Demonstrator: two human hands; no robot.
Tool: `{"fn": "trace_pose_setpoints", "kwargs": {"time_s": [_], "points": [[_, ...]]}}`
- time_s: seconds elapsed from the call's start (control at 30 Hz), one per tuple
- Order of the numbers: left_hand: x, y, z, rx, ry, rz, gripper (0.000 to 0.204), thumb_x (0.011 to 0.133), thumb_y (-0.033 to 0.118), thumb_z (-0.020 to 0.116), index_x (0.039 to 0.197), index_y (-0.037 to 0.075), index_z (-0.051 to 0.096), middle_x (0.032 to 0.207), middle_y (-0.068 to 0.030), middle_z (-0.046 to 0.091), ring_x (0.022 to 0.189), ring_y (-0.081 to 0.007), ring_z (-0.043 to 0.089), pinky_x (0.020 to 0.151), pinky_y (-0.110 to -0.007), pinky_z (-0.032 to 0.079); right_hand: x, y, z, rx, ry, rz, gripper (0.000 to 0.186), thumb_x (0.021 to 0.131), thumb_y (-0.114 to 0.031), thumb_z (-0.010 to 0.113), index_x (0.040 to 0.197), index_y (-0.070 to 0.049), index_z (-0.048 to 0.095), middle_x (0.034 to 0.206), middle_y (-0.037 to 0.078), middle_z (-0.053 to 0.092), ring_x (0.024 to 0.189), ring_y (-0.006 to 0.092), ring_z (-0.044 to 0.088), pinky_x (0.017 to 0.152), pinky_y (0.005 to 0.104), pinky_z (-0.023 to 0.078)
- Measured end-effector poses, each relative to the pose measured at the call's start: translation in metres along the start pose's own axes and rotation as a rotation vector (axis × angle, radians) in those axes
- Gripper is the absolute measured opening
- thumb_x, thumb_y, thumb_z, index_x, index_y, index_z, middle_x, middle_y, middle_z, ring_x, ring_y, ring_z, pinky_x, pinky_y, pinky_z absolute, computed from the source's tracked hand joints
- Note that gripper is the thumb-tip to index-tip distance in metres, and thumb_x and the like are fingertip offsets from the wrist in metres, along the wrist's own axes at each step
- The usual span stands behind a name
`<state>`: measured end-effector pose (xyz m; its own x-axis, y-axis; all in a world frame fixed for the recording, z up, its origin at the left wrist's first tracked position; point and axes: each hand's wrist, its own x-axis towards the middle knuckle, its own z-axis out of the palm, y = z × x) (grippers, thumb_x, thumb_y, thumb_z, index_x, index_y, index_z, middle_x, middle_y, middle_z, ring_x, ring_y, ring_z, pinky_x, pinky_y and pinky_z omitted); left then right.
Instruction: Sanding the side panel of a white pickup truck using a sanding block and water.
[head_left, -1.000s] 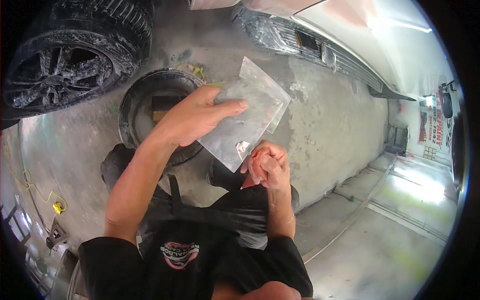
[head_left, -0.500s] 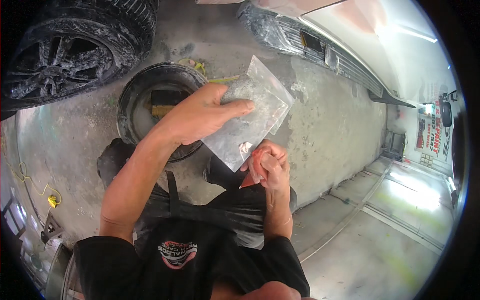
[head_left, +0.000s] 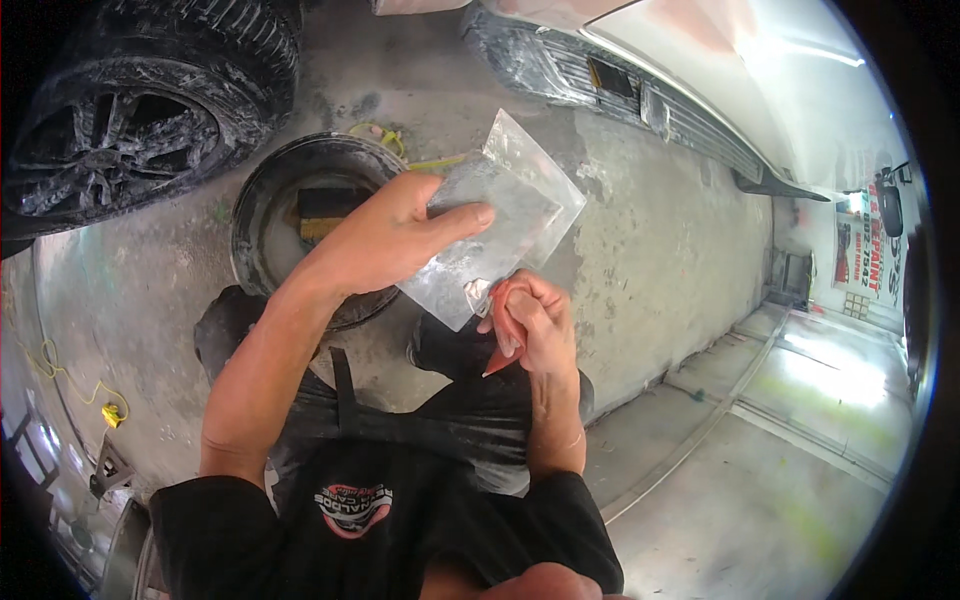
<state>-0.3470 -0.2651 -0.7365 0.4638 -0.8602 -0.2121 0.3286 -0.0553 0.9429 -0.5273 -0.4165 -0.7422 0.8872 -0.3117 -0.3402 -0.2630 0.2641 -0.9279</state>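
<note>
My left hand [head_left: 385,235] grips the upper left side of a flat grey, smeared mixing board [head_left: 490,235], thumb on top and the other fingers hidden beneath. A see-through plate or layer shows past its far right edge. Near the board's lower corner lies a small pale, shiny dab [head_left: 477,294]. Right beside that corner, my right hand [head_left: 543,325] is closed around a crumpled, soft red tube [head_left: 508,335]. One pointed end of the tube with a light tip sticks out below the fingers, toward me.
A round black tub [head_left: 250,195] holding a black-and-yellow block [head_left: 320,215] stands behind my left forearm. A dusty wheel [head_left: 150,130] is at the far left. A car body [head_left: 690,60] spans the far right. A yellow cord [head_left: 60,365] lies on the floor at left.
The board has shifted slightly left and tilted in my left hand. My right hand with the red tube has moved up a little, closer to the dab.
</note>
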Motion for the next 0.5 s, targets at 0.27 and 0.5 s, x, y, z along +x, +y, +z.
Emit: {"fn": "trace_pose_setpoints", "kwargs": {"time_s": [0.27, 0.5], "points": [[0.002, 0.003, 0.004, -0.24, -0.014, -0.008, 0.029, 0.098, 0.023, 0.064, 0.113, -0.002, 0.065, 0.098, -0.001, 0.068, 0.086, -0.0058, 0.061, 0.075, -0.026, 0.051, -0.005, -0.002, -0.016, 0.117, 0.033, -0.053, 0.019, 0.091, -0.013, 0.053, 0.081, 0.001, 0.062, 0.057, 0.004, 0.055, 0.043, 0.0091, 0.047, 0.062, 0.031, 0.056], [-0.001, 0.004, 0.012, -0.284, -0.013, -0.08, 0.03, 0.097, 0.024, 0.064, 0.116, 0.0, 0.064, 0.101, -0.0014, 0.068, 0.088, -0.0074, 0.063, 0.076, -0.026, 0.052, -0.01, -0.004, -0.012, 0.167, -0.108, -0.056, 0.017, 0.091, -0.012, 0.056, 0.085, 0.003, 0.062, 0.059, 0.005, 0.057, 0.043, 0.01, 0.048, 0.064, 0.0325, 0.056]]}}
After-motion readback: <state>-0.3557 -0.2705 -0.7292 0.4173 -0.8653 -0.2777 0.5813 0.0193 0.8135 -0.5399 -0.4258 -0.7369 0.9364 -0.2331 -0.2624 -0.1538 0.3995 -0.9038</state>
